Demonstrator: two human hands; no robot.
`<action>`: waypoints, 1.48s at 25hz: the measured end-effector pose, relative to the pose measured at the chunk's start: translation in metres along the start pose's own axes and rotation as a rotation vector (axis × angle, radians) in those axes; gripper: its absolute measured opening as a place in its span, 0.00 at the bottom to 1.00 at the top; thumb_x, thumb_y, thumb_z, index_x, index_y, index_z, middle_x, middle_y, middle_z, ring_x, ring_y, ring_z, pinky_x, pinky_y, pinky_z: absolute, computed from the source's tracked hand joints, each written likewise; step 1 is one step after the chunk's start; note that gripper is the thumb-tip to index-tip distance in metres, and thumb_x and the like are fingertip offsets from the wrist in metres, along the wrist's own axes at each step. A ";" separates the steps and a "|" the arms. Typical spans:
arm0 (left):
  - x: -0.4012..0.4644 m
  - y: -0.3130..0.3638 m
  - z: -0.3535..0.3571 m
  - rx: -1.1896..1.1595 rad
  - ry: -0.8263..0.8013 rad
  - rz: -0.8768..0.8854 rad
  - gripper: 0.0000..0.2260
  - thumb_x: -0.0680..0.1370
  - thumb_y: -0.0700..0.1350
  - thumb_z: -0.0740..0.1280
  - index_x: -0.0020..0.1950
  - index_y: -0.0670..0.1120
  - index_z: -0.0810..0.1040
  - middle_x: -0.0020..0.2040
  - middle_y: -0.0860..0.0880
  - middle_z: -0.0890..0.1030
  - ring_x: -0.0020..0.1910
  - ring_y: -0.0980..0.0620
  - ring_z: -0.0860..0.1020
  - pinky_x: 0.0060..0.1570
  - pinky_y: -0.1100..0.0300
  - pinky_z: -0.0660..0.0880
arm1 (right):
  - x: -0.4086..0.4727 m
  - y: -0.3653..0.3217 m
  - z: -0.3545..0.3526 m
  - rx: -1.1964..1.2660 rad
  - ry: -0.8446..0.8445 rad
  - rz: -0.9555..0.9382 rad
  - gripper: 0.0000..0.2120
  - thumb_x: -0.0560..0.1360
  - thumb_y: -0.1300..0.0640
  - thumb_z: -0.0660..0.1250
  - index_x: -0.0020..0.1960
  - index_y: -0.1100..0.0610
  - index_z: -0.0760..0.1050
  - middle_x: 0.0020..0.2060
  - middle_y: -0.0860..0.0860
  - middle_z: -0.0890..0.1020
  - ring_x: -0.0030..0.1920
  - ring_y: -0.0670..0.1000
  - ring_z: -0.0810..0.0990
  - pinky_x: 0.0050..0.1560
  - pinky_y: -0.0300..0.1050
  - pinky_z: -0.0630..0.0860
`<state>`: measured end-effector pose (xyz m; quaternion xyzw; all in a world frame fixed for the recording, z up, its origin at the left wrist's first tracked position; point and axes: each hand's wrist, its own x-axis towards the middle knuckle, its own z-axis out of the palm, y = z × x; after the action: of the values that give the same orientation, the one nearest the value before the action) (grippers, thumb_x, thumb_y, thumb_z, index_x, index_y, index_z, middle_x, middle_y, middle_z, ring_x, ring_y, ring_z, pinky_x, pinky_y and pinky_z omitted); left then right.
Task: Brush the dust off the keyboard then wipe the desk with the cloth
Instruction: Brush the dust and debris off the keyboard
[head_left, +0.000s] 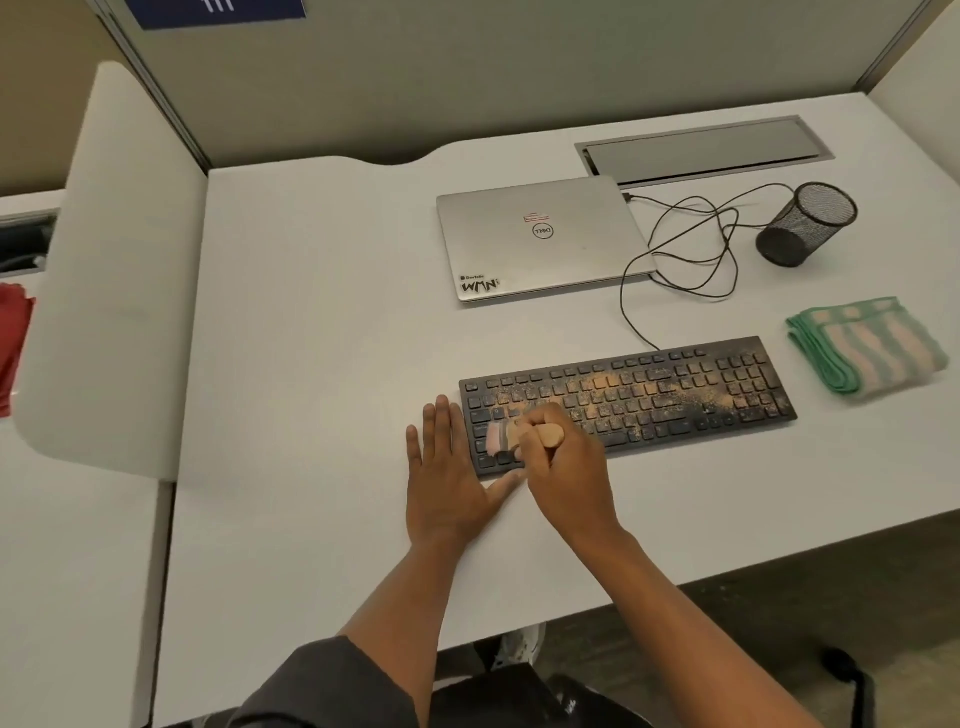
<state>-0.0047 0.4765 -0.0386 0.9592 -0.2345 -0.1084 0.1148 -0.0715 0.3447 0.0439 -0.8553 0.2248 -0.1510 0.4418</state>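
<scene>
1. Pale counter (311, 364) carries a dusty black keyboard (675, 389); a folded green cloth (872, 348) lies just right of it.
2. Left hand (447, 483) rests flat beside the keyboard's left end, fingers straight, slightly spread.
3. Right hand (566, 467) has its fingers curled round a wooden brush (524, 434) over the keyboard's left keys.

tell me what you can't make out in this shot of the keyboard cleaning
Head view only:
- Brush: bristles motion-blurred, handle mostly hidden inside the right hand.
- Keyboard: lower-left keys covered by that hand and the brush; key legends too small to read.
- Left hand: whether its thumb touches the keyboard edge is unclear.
- Red item: cut off by the left edge.
- Pen holder: inside not visible.
</scene>
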 end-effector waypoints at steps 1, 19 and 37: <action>-0.001 0.000 0.000 0.008 0.000 -0.001 0.53 0.71 0.80 0.40 0.82 0.43 0.36 0.82 0.46 0.36 0.80 0.49 0.33 0.79 0.46 0.36 | 0.001 0.001 0.000 -0.010 -0.010 0.005 0.05 0.80 0.55 0.63 0.47 0.48 0.75 0.34 0.46 0.80 0.33 0.47 0.79 0.30 0.49 0.75; 0.002 0.002 0.002 0.000 0.015 -0.013 0.53 0.72 0.81 0.42 0.82 0.42 0.38 0.83 0.46 0.37 0.80 0.50 0.34 0.79 0.45 0.38 | 0.026 0.005 0.003 -0.062 0.000 -0.004 0.04 0.80 0.54 0.62 0.49 0.46 0.74 0.30 0.47 0.81 0.30 0.49 0.79 0.29 0.51 0.77; 0.002 0.004 -0.006 0.015 -0.043 -0.031 0.53 0.71 0.81 0.45 0.80 0.44 0.31 0.81 0.47 0.31 0.78 0.51 0.28 0.78 0.46 0.34 | 0.053 0.001 -0.006 -0.106 -0.026 0.008 0.05 0.80 0.55 0.63 0.49 0.47 0.75 0.32 0.46 0.81 0.31 0.48 0.78 0.29 0.49 0.75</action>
<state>-0.0034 0.4731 -0.0320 0.9610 -0.2227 -0.1292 0.1008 -0.0294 0.3129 0.0495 -0.8785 0.2303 -0.1261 0.3991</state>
